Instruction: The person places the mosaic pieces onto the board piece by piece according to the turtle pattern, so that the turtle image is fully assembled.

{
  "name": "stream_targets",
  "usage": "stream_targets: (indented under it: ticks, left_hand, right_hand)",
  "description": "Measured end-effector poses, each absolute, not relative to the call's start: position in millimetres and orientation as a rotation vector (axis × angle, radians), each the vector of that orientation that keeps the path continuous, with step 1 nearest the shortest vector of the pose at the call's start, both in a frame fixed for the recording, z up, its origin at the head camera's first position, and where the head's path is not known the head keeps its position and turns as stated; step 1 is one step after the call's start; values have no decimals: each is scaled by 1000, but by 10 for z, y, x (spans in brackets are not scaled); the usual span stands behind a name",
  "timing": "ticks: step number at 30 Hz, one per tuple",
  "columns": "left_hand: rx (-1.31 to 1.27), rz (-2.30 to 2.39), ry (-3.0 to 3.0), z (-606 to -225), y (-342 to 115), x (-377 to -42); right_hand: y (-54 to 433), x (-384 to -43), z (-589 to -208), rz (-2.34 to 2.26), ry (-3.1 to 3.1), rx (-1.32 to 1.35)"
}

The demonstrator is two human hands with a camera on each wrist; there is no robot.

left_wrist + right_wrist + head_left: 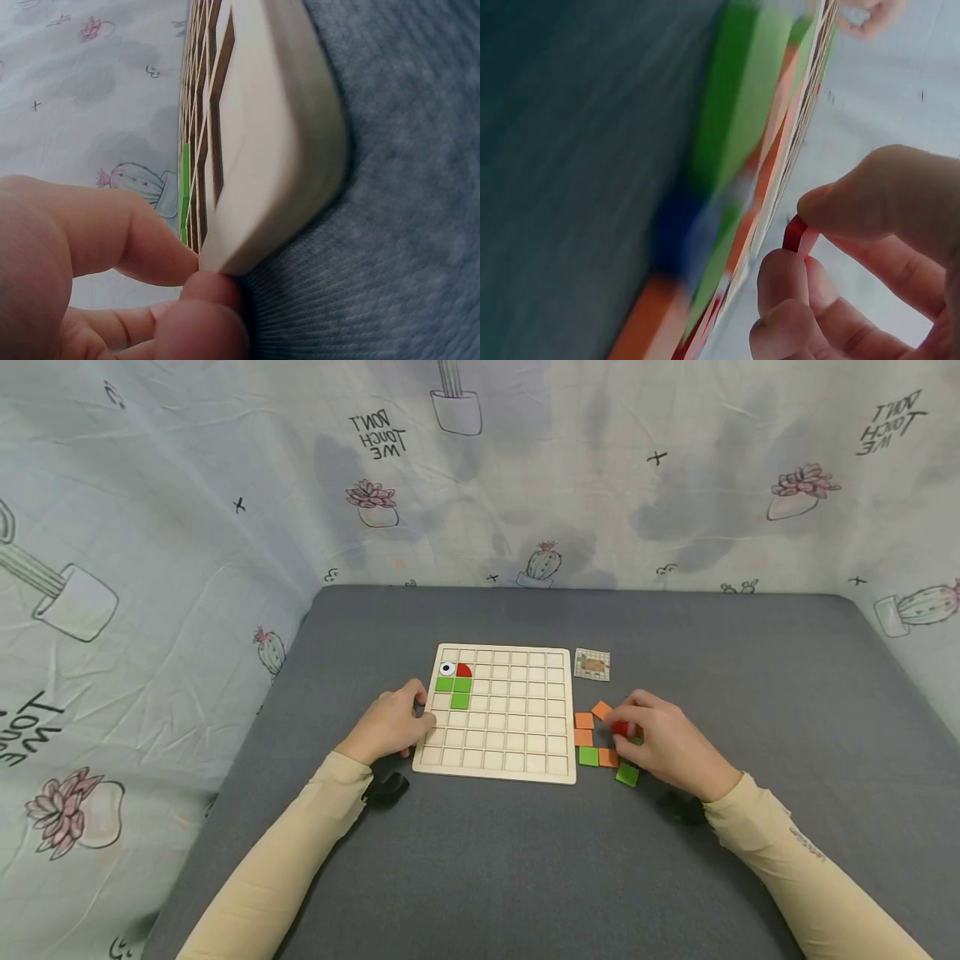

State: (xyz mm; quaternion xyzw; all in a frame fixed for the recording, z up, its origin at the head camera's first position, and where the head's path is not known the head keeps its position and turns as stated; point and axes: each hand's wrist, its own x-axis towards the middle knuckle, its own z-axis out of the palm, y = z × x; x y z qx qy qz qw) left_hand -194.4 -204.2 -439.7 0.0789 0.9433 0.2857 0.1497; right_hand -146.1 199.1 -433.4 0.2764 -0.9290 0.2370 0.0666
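Note:
A pale wooden grid board (495, 714) lies on the table. Near its upper left sit an eye tile (447, 669), a red quarter-round tile (464, 670) and green tiles (461, 701). My left hand (390, 722) grips the board's left edge; in the left wrist view the thumb and a finger meet at the wooden rim (300, 150). Over the loose tiles right of the board, my right hand (663, 739) pinches a small red tile (801, 235) between thumb and fingertip. Part of that tile is hidden by the fingers.
Orange tiles (583, 737) and green tiles (627, 773) lie loose along the board's right side; a blue piece (681, 232) shows blurred among them in the right wrist view. A small pattern card (592, 665) rests at the board's upper right. A printed cloth (525, 468) hangs behind the grey table (495, 868).

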Motion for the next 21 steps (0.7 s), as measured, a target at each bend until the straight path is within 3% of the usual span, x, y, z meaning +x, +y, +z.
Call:
stream_targets:
  ticks: [21]
  left_hand:
    - [250,820,2733,-4397,-2043,-1940]
  right_hand:
    - [859,-1734,-4284,843,-2731,1093]
